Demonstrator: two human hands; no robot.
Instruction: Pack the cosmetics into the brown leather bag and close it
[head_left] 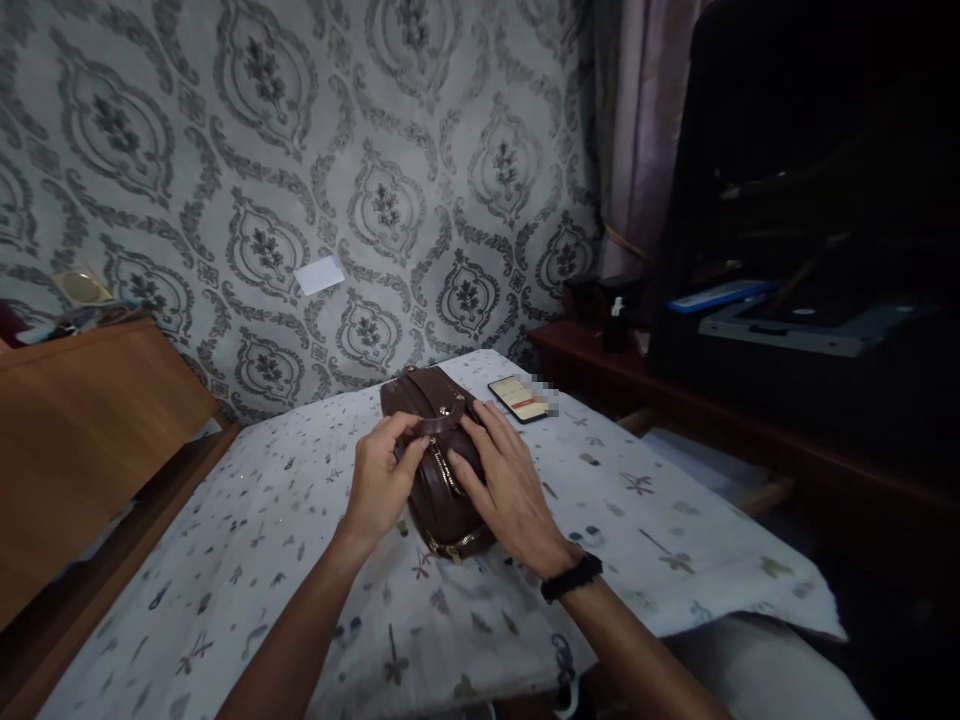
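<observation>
A dark brown leather bag (450, 505) with a carry strap and gold-coloured zips lies on a patterned white cloth (285, 560). My left hand (381, 480) is at the bag's left side, thumb and forefinger closed together at the carry strap (442, 422). Whether they also pinch a zip pull is hidden. Along the bag's right side, my right hand (510, 480) grips it, thumb on top near the gold zip (445, 468) and fingers bent over the edge. A black band circles my right wrist. Another gold zip end shows at the bag's near end.
Just beyond my right hand lies a phone (517, 398) with a lit screen. A wooden cabinet (112, 440) stands at the left. On the right are a dark red desk (585, 350), a small dark bottle (616, 328) and an open drawer (705, 465). Patterned wallpaper covers the wall behind.
</observation>
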